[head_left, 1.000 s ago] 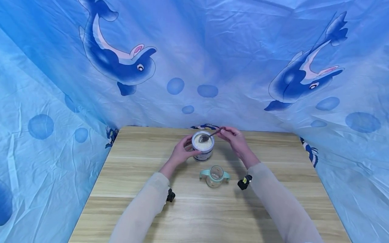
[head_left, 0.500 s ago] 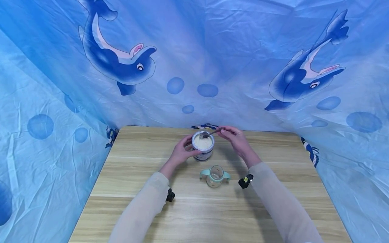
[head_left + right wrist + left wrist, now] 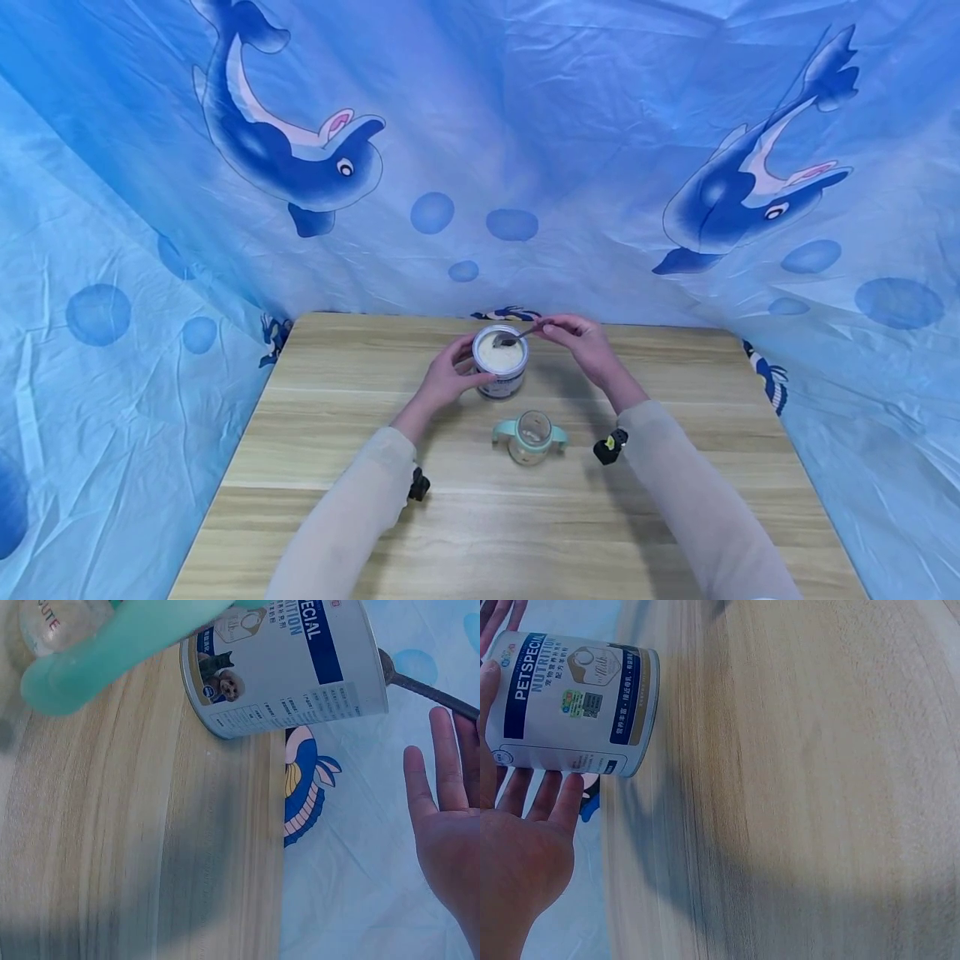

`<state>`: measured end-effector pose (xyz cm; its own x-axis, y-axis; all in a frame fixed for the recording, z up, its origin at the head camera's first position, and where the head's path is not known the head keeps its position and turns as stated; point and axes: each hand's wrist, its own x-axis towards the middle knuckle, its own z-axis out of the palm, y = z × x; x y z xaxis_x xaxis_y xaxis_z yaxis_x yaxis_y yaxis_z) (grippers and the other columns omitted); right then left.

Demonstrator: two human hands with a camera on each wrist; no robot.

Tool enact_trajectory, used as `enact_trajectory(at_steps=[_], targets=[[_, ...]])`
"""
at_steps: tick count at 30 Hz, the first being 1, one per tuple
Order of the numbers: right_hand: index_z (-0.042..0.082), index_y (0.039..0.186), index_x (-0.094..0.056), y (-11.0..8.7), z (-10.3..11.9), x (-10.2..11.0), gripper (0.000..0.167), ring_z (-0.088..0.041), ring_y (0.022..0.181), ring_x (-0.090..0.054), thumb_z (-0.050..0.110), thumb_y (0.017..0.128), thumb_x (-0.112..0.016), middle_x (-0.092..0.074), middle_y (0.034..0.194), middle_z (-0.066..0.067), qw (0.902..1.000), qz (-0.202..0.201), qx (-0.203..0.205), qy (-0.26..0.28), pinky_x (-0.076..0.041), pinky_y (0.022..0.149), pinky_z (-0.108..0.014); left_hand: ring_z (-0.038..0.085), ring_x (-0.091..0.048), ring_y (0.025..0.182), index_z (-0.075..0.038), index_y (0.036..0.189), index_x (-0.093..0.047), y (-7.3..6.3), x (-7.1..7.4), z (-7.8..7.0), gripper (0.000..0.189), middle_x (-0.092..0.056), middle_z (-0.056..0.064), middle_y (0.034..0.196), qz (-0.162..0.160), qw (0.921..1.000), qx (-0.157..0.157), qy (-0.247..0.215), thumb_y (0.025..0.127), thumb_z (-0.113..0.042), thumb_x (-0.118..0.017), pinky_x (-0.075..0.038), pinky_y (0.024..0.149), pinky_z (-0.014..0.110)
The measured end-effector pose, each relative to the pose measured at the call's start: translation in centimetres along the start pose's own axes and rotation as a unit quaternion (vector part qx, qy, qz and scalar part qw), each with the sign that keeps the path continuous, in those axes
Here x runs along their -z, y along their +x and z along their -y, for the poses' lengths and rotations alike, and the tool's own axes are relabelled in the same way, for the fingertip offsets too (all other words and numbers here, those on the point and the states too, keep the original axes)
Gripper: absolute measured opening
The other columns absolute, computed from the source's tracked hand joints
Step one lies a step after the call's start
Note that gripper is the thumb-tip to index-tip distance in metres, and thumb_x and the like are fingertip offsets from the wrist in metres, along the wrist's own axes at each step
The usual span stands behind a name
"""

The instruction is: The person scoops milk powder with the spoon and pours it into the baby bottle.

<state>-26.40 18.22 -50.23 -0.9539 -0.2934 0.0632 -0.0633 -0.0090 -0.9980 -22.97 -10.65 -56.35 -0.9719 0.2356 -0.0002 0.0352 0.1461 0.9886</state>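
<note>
A white and navy can of pet milk powder [image 3: 577, 697] stands upright near the table's back edge, its top uncovered and pale powder [image 3: 501, 357] inside. Around its left side curl the fingers and thumb of my left hand [image 3: 446, 377], steadying it. My right hand [image 3: 581, 343] pinches the handle of a dark metal spoon [image 3: 507, 339], whose bowl is at the powder, inside the can's rim. In the right wrist view the spoon handle [image 3: 431, 691] slants from the rim to my fingers. Whether the spoon bowl carries powder is hard to tell.
A clear baby bottle [image 3: 529, 450] with mint-green handles [image 3: 506, 427] and no lid stands in front of the can, close to my right forearm. The wooden table [image 3: 480, 533] ends behind the can at a blue dolphin-printed cloth [image 3: 465, 150].
The spoon bowl shifts slightly within the can's mouth, and my right hand moves a little with it. My left hand, the can and the bottle stay in place.
</note>
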Motion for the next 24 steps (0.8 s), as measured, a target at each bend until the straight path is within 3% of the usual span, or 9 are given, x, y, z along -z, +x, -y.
enact_trajectory(at_steps=[3, 11, 16, 20, 24], targets=[[-0.010, 0.134, -0.066, 0.05, 0.07, 0.06, 0.036, -0.027, 0.119, -0.073, 0.013, 0.106, -0.068, -0.072, 0.132, -0.022, 0.9999, 0.009, -0.007, -0.013, -0.048, 0.118, -0.057, 0.034, -0.051, 0.146, -0.016, 0.158, -0.049, 0.02, 0.05, 0.09, 0.086, -0.055, 0.012, 0.155, 0.001, 1.0000, -0.001, -0.003, 0.084, -0.015, -0.093, -0.047, 0.121, 0.047], [-0.008, 0.133, -0.068, -0.11, 0.29, 0.31, 0.033, -0.038, 0.125, -0.069, 0.012, 0.107, -0.067, -0.073, 0.131, -0.019, 0.9989, 0.025, -0.018, -0.036, -0.054, 0.114, -0.045, 0.032, -0.053, 0.145, -0.018, 0.158, -0.050, 0.20, 0.09, 0.17, 0.087, -0.057, 0.010, 0.153, 0.000, 1.0000, 0.002, 0.002, 0.083, -0.017, -0.094, -0.049, 0.120, 0.044], [-0.012, 0.135, -0.064, -0.45, 0.29, 0.41, 0.036, -0.038, 0.123, -0.070, 0.012, 0.107, -0.066, -0.073, 0.130, -0.020, 0.9982, 0.038, -0.023, -0.040, -0.054, 0.114, -0.047, 0.034, -0.052, 0.145, -0.018, 0.158, -0.050, 0.17, 0.07, 0.03, 0.088, -0.057, 0.011, 0.153, 0.001, 1.0000, 0.002, -0.003, 0.082, -0.017, -0.095, -0.048, 0.120, 0.046], [-0.008, 0.133, -0.067, -0.72, 0.19, 0.32, 0.033, -0.041, 0.123, -0.069, 0.012, 0.107, -0.065, -0.073, 0.131, -0.021, 0.9978, 0.043, -0.025, -0.045, -0.058, 0.109, -0.038, 0.034, -0.052, 0.145, -0.017, 0.158, -0.049, 0.10, 0.08, 0.09, 0.089, -0.056, 0.012, 0.154, 0.004, 1.0000, 0.003, -0.008, 0.082, -0.016, -0.094, -0.047, 0.121, 0.047], [-0.007, 0.131, -0.068, -0.83, -0.14, 0.18, 0.029, -0.043, 0.122, -0.069, 0.008, 0.107, -0.064, -0.072, 0.131, -0.024, 0.9985, 0.041, -0.024, -0.029, -0.059, 0.108, -0.039, 0.034, -0.051, 0.146, -0.017, 0.158, -0.049, 0.01, 0.13, 0.15, 0.089, -0.056, 0.012, 0.154, 0.003, 1.0000, 0.001, -0.008, 0.082, -0.015, -0.094, -0.047, 0.121, 0.047]])
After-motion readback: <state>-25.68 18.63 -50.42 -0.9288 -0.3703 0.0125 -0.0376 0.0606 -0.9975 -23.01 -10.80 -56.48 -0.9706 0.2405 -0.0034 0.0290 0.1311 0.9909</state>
